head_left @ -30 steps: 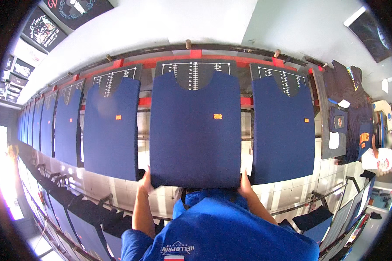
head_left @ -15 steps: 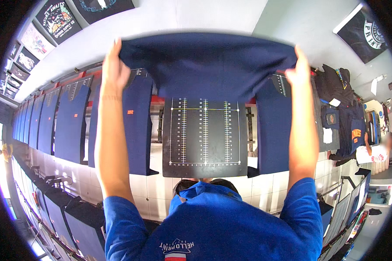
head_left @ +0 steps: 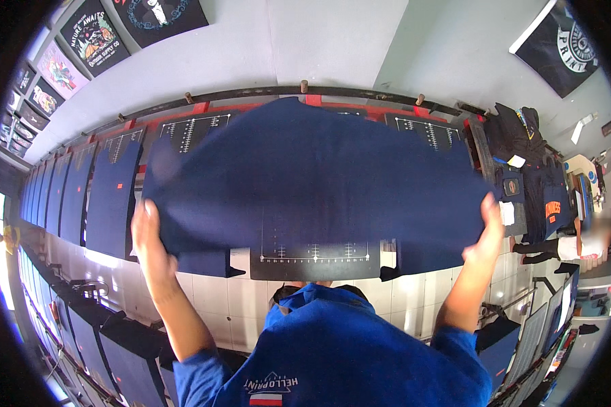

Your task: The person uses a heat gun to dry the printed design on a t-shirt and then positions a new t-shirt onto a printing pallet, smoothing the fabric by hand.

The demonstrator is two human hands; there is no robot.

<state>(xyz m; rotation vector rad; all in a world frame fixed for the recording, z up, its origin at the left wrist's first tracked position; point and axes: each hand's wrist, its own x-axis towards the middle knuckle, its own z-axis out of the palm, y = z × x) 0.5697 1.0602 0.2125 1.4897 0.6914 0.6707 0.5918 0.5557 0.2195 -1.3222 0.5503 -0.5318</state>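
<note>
Top [head_left: 346,349], bright blue, worn by the person, sits just on the near side of the middle board [head_left: 312,270]. That board is black with white ruler lines; we see its near end bare, plus a sliver at its far right corner. Left hand [head_left: 155,244] is left of the board, right hand [head_left: 483,234] right of it, about equally far out, so we call neither nearer. Fingers of both look closed on the side edges of a navy cloth [head_left: 319,176]; exact pinch partly hidden. Cloth spans the middle board, long axis left to right, bulk lying inward and to the far side of the fingers. We can't tell whether it touches the board. On either side of the board we note a left neighbour cloth [head_left: 197,264] and a right neighbour cloth [head_left: 421,262], both navy. Well right of it: dark garments [head_left: 512,129], then a co-worker [head_left: 584,244]. Beyond it: wooden peg [head_left: 304,86], grey wall [head_left: 305,41].
</note>
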